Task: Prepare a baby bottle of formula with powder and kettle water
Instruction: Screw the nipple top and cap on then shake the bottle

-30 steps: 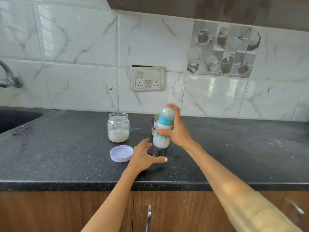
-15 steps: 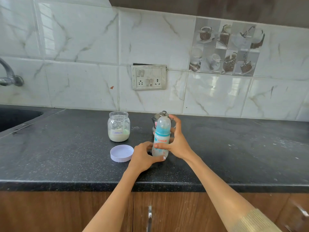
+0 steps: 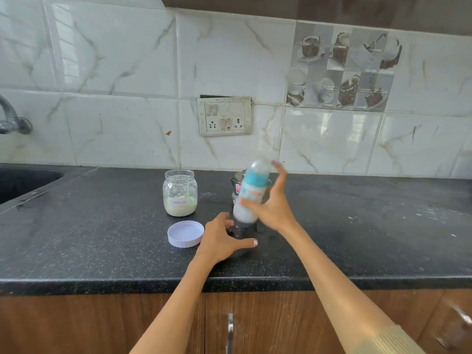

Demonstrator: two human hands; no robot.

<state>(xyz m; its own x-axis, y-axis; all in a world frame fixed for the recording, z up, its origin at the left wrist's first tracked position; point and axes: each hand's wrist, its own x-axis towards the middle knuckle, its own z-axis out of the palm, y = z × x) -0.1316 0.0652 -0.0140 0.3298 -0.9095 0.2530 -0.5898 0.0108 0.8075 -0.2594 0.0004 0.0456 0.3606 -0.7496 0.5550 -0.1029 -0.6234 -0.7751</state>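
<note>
A: What is seen of the surface and the room?

B: A dark speckled countertop [image 3: 357, 226] is backed by marble-look wall tiles [image 3: 115, 72], into which a switch plate [image 3: 224, 116] is set. A sink [image 3: 23, 180] and a tap [image 3: 10, 118] are found at far left, wooden cabinet doors [image 3: 268, 325] below.

A: And the edges, the free room?

B: The front edge is crossed by both forearms. To the right of the hands, bare counter dusted with pale specks is seen.

A: The hands?

B: The baby bottle [image 3: 251, 192], tilted and blurred, is gripped by the right hand [image 3: 274, 208] just above the counter, thumb on its front, fingers behind. Milky liquid is seen in its lower part. The left hand [image 3: 222, 238] is laid spread on the counter beneath it, nothing held.

A: Other things?

B: An open glass jar [image 3: 180, 192] of powder stands left of the bottle, its white lid [image 3: 185, 234] lying nearer, beside the left hand. A metal kettle [image 3: 237, 182] is partly hidden behind the bottle.
</note>
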